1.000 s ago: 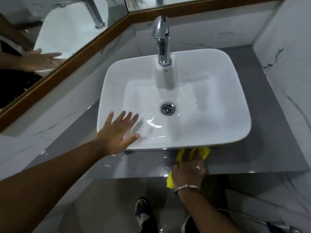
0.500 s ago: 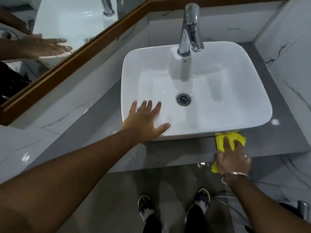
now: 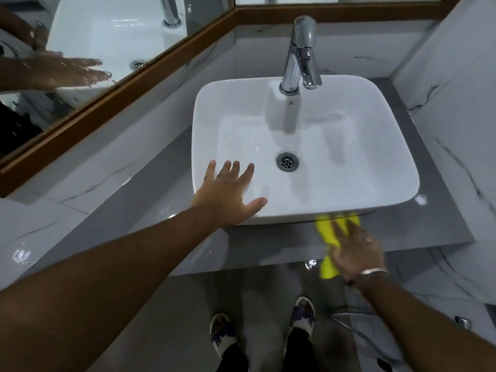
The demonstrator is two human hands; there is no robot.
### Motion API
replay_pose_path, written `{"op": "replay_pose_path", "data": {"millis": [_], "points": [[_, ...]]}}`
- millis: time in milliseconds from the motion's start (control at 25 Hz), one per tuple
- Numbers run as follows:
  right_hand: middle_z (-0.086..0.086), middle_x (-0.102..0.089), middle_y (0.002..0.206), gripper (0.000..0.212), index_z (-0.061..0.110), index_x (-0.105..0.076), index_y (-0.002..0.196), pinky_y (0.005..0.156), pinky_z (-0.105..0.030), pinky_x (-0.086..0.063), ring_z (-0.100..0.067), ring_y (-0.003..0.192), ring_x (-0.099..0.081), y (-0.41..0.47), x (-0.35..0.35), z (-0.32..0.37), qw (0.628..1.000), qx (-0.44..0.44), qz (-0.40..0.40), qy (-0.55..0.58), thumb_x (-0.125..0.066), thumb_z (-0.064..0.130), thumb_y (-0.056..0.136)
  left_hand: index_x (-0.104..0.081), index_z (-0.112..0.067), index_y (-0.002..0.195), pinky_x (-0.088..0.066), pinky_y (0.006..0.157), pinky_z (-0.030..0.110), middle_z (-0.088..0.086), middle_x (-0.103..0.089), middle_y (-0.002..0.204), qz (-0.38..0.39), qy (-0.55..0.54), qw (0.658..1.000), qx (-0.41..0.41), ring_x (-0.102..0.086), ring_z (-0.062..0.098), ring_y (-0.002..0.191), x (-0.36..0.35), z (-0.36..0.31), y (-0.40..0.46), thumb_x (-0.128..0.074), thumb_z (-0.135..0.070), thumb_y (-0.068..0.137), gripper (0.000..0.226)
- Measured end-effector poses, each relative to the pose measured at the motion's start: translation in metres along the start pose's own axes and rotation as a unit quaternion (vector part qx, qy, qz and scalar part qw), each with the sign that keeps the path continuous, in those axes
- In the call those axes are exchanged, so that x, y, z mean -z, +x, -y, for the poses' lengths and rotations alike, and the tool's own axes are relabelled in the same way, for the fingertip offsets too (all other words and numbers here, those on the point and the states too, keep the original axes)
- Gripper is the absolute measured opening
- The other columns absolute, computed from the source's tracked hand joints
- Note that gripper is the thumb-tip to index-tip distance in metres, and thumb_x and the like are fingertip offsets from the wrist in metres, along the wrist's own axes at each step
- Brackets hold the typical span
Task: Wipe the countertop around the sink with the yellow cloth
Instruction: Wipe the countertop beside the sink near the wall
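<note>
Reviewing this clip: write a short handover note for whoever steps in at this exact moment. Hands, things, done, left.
Left hand: open, fingers spread, braced flat on the near-left rim of the white sink.
Right hand: pressing the yellow cloth onto the grey countertop, at the front strip under the sink's near edge, right of centre; one end of the cloth hangs over the counter's front edge.
Done: cannot tell; the front strip looks wet and shiny.
Left: probably the right side, the back by the faucet, and the left side.

White marble-veined walls (image 3: 456,76), wood-framed mirror (image 3: 80,36), glossy grey floor (image 3: 255,304).
</note>
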State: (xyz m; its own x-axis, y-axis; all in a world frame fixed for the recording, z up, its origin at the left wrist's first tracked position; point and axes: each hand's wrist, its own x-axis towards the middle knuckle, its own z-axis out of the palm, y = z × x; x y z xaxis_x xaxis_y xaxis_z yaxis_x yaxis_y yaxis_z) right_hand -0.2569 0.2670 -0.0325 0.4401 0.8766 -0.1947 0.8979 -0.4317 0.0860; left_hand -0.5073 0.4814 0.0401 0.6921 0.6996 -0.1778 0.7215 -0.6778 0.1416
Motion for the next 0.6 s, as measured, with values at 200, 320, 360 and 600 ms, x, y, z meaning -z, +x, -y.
{"op": "replay_pose_path", "data": {"millis": [200, 320, 360, 600], "points": [[-0.021, -0.056, 0.112, 0.061, 0.019, -0.046, 0.13, 0.077, -0.043, -0.049, -0.041, 0.092, -0.057, 0.005, 0.004, 0.004, 0.991, -0.122, 0.044, 0.018, -0.04, 0.043, 0.075, -0.017, -0.022, 0.151, 0.0, 0.118, 0.057, 0.012, -0.027, 0.158, -0.011, 0.014, 1.0, 0.008, -0.019, 0.032, 0.147, -0.002, -0.002, 0.002, -0.022, -0.075, 0.083, 0.087], [-0.018, -0.064, 0.109, 0.051, 0.019, -0.063, 0.108, 0.077, -0.041, -0.05, -0.039, 0.091, -0.062, -0.009, 0.01, 0.085, 0.993, 0.073, 0.057, 0.07, -0.035, 0.045, 0.074, -0.017, -0.023, 0.151, 0.0, 0.118, 0.057, 0.011, -0.028, 0.157, -0.003, 0.019, 1.0, 0.007, -0.019, 0.031, 0.146, 0.001, 0.0, 0.001, -0.021, -0.073, 0.083, 0.085], [-0.016, -0.061, 0.12, 0.052, 0.02, -0.058, 0.117, 0.082, -0.043, -0.05, -0.038, 0.099, -0.06, -0.016, 0.015, 0.098, 0.985, 0.122, 0.084, 0.093, -0.036, 0.043, 0.076, -0.016, -0.023, 0.151, 0.0, 0.118, 0.057, 0.011, -0.028, 0.157, 0.005, 0.015, 1.0, 0.011, -0.019, 0.03, 0.146, 0.002, 0.0, 0.0, -0.02, -0.072, 0.083, 0.085], [-0.009, -0.064, 0.1, 0.039, 0.022, -0.06, 0.11, 0.072, -0.041, -0.048, -0.032, 0.088, -0.061, 0.003, 0.092, -0.034, 0.963, 0.208, -0.113, 0.128, -0.044, 0.045, 0.083, -0.012, -0.022, 0.153, 0.002, 0.119, 0.055, 0.01, -0.024, 0.159, 0.009, -0.001, 1.0, 0.017, -0.014, 0.028, 0.148, 0.002, -0.014, 0.004, -0.024, -0.067, 0.086, 0.082]]}}
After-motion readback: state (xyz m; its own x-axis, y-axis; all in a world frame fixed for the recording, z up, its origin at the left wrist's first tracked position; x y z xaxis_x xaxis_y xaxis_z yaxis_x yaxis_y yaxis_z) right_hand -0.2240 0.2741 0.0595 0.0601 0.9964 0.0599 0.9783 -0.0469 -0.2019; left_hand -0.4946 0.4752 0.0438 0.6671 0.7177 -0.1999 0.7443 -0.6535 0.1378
